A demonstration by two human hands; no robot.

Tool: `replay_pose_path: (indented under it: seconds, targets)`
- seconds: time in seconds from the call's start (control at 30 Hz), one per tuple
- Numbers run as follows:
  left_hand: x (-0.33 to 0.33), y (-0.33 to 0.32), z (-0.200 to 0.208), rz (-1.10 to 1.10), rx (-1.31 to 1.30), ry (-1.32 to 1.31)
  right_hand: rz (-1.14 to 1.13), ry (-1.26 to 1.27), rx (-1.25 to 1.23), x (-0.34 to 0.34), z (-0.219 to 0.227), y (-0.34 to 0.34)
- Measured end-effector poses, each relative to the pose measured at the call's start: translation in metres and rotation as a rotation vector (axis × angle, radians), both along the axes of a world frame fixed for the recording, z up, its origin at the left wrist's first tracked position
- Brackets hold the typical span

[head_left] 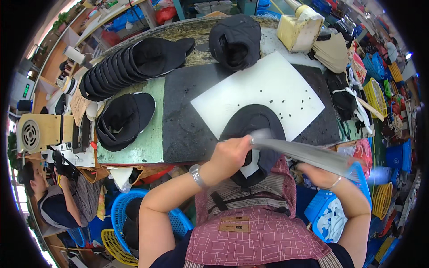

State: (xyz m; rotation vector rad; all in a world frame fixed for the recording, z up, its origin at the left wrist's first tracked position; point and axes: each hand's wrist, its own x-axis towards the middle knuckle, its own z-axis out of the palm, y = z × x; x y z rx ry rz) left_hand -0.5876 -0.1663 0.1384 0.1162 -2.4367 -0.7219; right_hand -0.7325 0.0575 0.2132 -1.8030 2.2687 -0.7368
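Note:
My left hand [230, 156] is closed, its fingertips pinching the near end of a long greyish, see-through strip [304, 154] that looks like plastic. The strip stretches out to the right and is smeared by motion. Just below it is my right hand [319, 176], whose fingers are partly blurred; I cannot tell whether they grip anything. Behind my left hand lies a black cap [254, 118], partly on a white sheet [263, 91] and reaching over the table's near edge. My left hand and the strip hide part of the cap.
A row of nested black caps [120, 67] stands at the back left, more caps [125, 120] in front of it. Another cap [234, 42] sits at the back. Blue baskets [129, 196] flank me; a yellowish block [299, 31] stands back right. A person [58, 196] works at left.

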Motion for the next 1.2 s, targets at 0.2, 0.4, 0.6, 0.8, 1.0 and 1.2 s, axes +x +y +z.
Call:
replay_pose_path:
  seconds: [0.2,0.4,0.6,0.8,1.0,1.2]
  targets:
    - [-0.004,-0.007,-0.005,0.182,0.947,-0.113,-0.26,-0.247,0.048,0.002,0.013,-0.002]
    - [-0.006,-0.002,-0.003,0.112,0.257,-0.054,-0.053,-0.665,-0.624,0.003,0.044,-0.011]
    - [-0.006,-0.004,-0.002,0.111,0.199,-0.104,-0.169,-0.196,0.177,0.012,-0.01,0.022]
    - [-0.01,-0.017,0.002,-0.26,0.116,-0.01,-0.252,-0.252,0.284,0.018,-0.018,0.023]
    - [0.019,-0.018,0.031,-0.114,0.467,-0.242,-0.211,-0.163,0.274,0.033,-0.018,0.018]
    - [0.026,0.001,0.012,-0.173,1.169,-0.337,-0.229,-0.158,0.251,0.035,-0.024,0.019]
